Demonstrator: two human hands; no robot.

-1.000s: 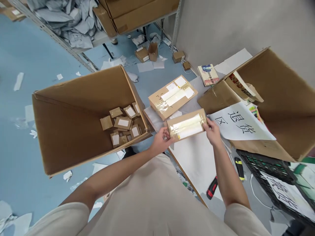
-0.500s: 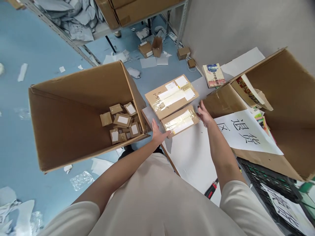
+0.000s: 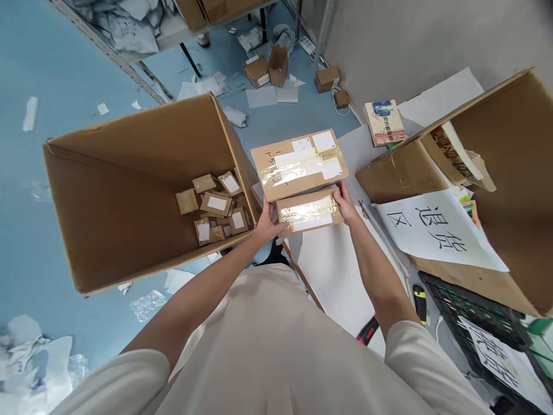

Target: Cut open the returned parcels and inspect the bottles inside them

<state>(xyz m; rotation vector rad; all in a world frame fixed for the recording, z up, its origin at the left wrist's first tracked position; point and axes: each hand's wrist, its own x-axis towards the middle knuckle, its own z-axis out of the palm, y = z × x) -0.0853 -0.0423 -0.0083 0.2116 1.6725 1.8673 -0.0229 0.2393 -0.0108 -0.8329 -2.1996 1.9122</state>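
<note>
While both hands grip it, a small parcel [image 3: 309, 211] sits on the worktop [image 3: 341, 271].
The left hand [image 3: 265, 222] and right hand [image 3: 344, 203] have their fingers clamped on its two ends; it lies touching a larger parcel [image 3: 299, 163], beside an open carton [image 3: 129, 184] of small packets [image 3: 215, 212].

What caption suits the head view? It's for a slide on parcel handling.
Both hands, left and right, grip a small taped parcel beside a larger parcel on the table.
</note>
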